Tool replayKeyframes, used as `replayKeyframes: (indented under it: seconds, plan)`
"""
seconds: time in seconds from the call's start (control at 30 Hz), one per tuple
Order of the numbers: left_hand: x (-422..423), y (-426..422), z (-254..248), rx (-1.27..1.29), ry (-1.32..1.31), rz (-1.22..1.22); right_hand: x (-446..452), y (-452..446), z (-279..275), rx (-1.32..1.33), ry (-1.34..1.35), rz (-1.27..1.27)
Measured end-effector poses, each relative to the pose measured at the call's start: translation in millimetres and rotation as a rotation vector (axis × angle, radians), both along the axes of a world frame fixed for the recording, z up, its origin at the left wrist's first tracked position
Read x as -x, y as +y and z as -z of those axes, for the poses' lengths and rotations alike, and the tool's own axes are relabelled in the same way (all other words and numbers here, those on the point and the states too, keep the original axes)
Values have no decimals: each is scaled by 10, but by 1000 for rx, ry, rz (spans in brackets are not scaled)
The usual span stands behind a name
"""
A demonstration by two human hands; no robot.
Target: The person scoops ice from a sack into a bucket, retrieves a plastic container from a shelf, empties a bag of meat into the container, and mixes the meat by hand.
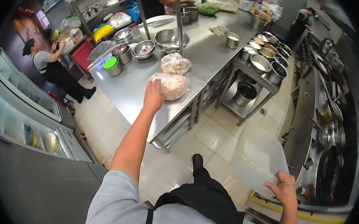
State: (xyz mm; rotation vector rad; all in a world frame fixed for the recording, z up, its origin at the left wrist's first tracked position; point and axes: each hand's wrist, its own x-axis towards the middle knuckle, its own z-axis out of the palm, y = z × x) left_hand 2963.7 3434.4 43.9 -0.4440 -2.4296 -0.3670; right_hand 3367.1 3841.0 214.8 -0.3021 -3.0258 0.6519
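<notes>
My left hand [153,95] reaches out to the steel table, its fingers closed on the left side of a clear plastic bag [174,88] with pale pinkish food, likely raw meat, inside. The bag rests near the table's corner. Just behind it sits a second knotted plastic bag [175,64] with pale contents. Off to my right, my right hand [284,188] grips the rim of a translucent plastic container [259,155], thumb at the wall. The container hangs tilted above the floor, and nothing shows inside it.
Steel bowls [171,40] and a green-lidded pot [112,66] stand on the steel table [126,104]. A lower stand [230,94] carries several pots. A stove line [312,121] with pans runs along the right, a fridge [24,134] along the left. Co-workers stand at left, back and far right.
</notes>
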Motion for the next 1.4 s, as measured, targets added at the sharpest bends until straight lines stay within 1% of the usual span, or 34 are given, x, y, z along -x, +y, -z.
replayKeyframes:
  seconds: [0.03,0.1,0.13,0.17,0.23,0.27,0.37,0.4,0.47,0.5,0.57,0.6,0.63,0.7,0.77,0.83,0.87,0.93,0.97,1.03,1.1,1.17,1.23,1.27,1.33,1.37,1.4]
  plan:
    - [57,-3,53,14,-17,-17,198,16,104,14,-17,-17]
    - [282,79,49,82,-218,-9,713,71,261,-75,189,-250]
    - [343,91,13,82,-126,15,964,77,304,-42,218,-338]
    - [415,83,-7,95,-125,1,1205,90,393,-27,222,-348]
    - [510,19,-38,121,-291,8,1636,55,564,-70,321,-504]
    - [482,-20,-25,134,-296,-4,1851,-6,583,-37,341,-538]
    - [361,-78,-79,-35,-379,-125,2401,-153,772,-22,383,-617]
    - [320,-118,-119,-34,-371,-130,2536,-224,824,-21,391,-620]
    - [298,-246,-202,-533,-407,-223,2759,-368,926,-42,369,-710]
    - [386,-315,-259,-524,-391,-234,2835,-434,965,-31,385,-719]
    - [459,-664,-442,-703,-275,-347,2973,-761,1115,-37,228,-731]
    - [483,-771,-556,-884,-298,-361,3025,-957,1191,29,155,-769]
    - [478,-872,-791,-869,-290,-378,3115,-1170,1195,47,160,-783]
    - [357,-838,-1127,-951,-201,-298,3124,-1578,1197,218,-56,-836]
    - [247,-819,-1525,-1016,-171,-242,3221,-1987,1480,277,-108,-880]
    - [181,-822,-1826,-1031,-162,-140,3289,-2309,1545,371,-78,-843]
    - [200,-781,-1901,-1092,-171,-71,3330,-2429,1509,358,-96,-819]
    - [236,-669,-2015,-1243,-219,56,3421,-2575,1475,428,-11,-844]
    - [316,-621,-1942,-1259,-236,62,3475,-2563,1459,417,-25,-829]
    - [459,-504,-1784,-1372,-271,144,3581,-2523,1322,362,241,-818]
    - [549,-254,-1526,-1475,-368,187,3726,-2198,975,394,-86,-569]
    - [585,81,-1312,-1446,-478,148,3932,-1844,781,417,-48,-257]
    - [648,405,-1102,-1354,-608,135,4173,-1563,825,390,371,-293]
    - [668,551,-1009,-1359,-667,132,4316,-1548,888,391,352,-286]
    - [684,776,-747,-1357,-720,130,4624,-1649,1047,202,746,-609]
    - [687,851,-574,-1258,-683,115,4672,-1680,1108,207,754,-606]
    - [691,907,-498,-1156,-644,102,4729,-1703,1165,172,581,-703]
